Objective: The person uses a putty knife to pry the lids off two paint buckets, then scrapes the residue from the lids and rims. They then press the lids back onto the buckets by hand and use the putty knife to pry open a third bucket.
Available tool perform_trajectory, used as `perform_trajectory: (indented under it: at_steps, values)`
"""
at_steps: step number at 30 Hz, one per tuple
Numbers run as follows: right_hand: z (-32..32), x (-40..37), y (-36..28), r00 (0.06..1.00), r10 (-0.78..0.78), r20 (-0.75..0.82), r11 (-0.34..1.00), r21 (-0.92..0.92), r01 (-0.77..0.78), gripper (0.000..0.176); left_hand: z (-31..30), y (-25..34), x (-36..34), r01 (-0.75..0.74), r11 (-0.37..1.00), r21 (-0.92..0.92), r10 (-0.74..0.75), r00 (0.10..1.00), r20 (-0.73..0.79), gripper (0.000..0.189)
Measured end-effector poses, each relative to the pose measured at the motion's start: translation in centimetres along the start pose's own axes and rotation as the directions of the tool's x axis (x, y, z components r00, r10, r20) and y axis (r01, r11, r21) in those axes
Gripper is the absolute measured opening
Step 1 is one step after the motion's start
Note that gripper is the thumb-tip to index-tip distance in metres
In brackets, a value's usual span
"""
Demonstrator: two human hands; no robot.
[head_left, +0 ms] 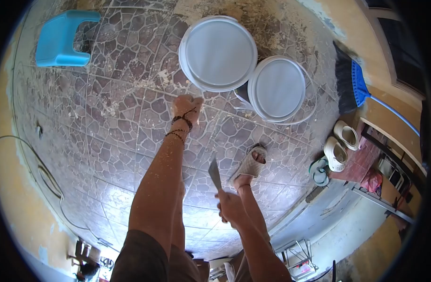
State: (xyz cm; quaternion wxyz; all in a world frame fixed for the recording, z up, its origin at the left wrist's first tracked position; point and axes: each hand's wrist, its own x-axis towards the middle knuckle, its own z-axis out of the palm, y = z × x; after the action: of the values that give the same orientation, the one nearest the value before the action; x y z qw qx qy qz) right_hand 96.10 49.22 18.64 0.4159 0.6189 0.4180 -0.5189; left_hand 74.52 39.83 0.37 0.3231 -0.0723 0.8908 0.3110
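My right hand is closed around the handle of a putty knife, its flat metal blade pointing up and away from me over the floor. My left hand, with dark braided bracelets at the wrist, is stretched forward with its fingers curled in. What it holds, if anything, is hidden. Just beyond it stands a large bucket with a pale lid, apart from the hand. A smaller lidded bucket sits against its right side, its wire handle lowered. My sandalled foot is right of the blade.
Pale crumbs and dust lie over the stone-patterned floor tiles. A blue plastic stool is at the far left. On the right are a blue broom, white clogs and a green slipper. A cable runs along the left wall.
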Motion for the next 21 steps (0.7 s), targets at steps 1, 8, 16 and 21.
perform_trajectory:
  at_steps: [1, 8, 16, 21]
  values:
    - [-0.6, -0.9, 0.1, 1.000, 0.021, -0.001, 0.999, -0.037, -0.021, 0.038, -0.8, 0.2, 0.3, -0.009, 0.995, 0.095, 0.012, 0.999, -0.032, 0.028]
    - [-7.4, -1.0, 0.9, 0.982, -0.094, -0.162, 0.995, 0.025, 0.099, 0.031, -4.4, 1.7, 1.5, -0.122, 0.838, 0.532, 0.169, 0.985, -0.040, 0.025]
    - [-7.8, 0.4, 1.1, 0.772, -0.569, -0.283, 0.810, -0.030, 0.586, 0.026, -3.6, 4.3, -7.7, 0.090, 0.972, 0.217, -0.108, 0.991, 0.073, 0.026]
    - [-8.1, -3.5, -9.5, 0.448, -0.818, -0.361, 0.564, -0.349, 0.748, 0.026, -5.4, 10.9, -7.6, -0.585, 0.711, 0.390, 0.676, 0.721, -0.150, 0.027]
